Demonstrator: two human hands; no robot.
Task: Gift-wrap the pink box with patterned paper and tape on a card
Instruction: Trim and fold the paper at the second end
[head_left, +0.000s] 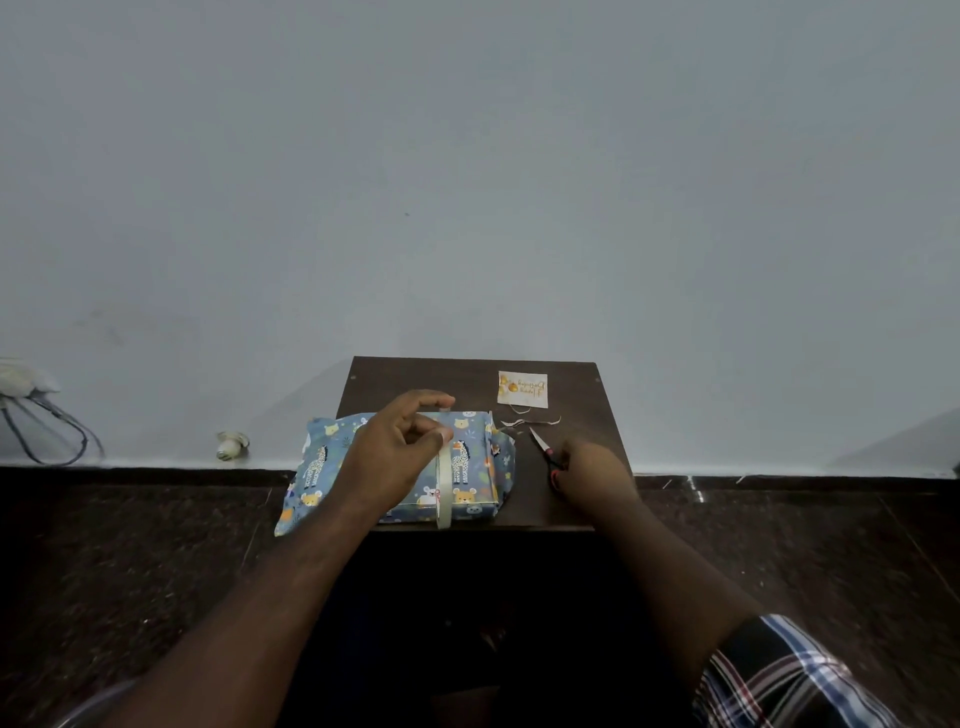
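Observation:
The box wrapped in blue animal-patterned paper (467, 467) lies on the small dark table (571, 395), its paper ends loose at left and right. My left hand (395, 452) hovers over the box and pinches the top end of a pale strip of tape (442, 493) that runs down over the box's front edge. My right hand (587, 473) rests on the table to the right of the box and grips the handles of the scissors (543, 447), blades pointing away. The small card (522, 388) lies at the table's back right.
Thin paper or tape scraps (524, 421) lie between the card and the scissors. The table stands against a pale wall. A dark stone floor (156, 545) surrounds it, with cables (47, 431) and a small white object (232, 446) at the wall's foot on the left.

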